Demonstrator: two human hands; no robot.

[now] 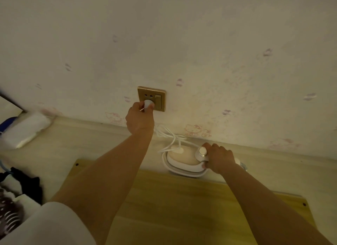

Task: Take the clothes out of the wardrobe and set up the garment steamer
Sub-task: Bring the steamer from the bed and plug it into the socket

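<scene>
plug (148, 103) in gold socket (151, 98)

**Surfaces and finishes**

I see a smooth, glossy white plastic garment steamer (184, 161) with a shiny metal-looking knob (202, 151). The socket plate (152, 98) looks like brushed gold metal. The board (182, 208) is matt yellow wood; the wallpaper (182, 43) is matt.

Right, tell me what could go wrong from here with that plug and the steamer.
1. The left hand pinches the white plug at the gold wall socket; fingers close to the socket face could slip toward the pins.
2. The cord lies in loose loops; a tug could drag the steamer.
3. The right hand grips the steamer's handle; once powered it may heat or vent steam near that hand.
</scene>
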